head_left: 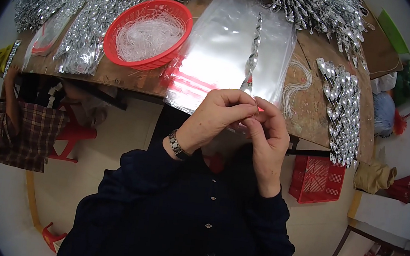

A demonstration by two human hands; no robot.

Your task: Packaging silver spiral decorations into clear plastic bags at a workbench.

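Observation:
A twisted shiny silver strip [252,62] lies lengthwise over a stack of clear plastic bags [227,33], its near end at my fingertips. My left hand [211,116], with a watch on the wrist, is closed in a pinch at that end. Right beside it, my right hand [271,141] is also pinching, fingertips almost touching the left ones. What the right fingers hold is too small to make out. A red plastic basket [146,64] of tangled clear cords [149,37] stands left of the bags. Some looped white cords [297,85] lie to their right.
Bundled silver twisted strips [343,109] lie at the table's right edge, with large heaps [311,10] along the back. At left, bagged strips [88,37] lie near a person in a plaid shirt [15,128]. A red crate [317,180] stands below the table's right side.

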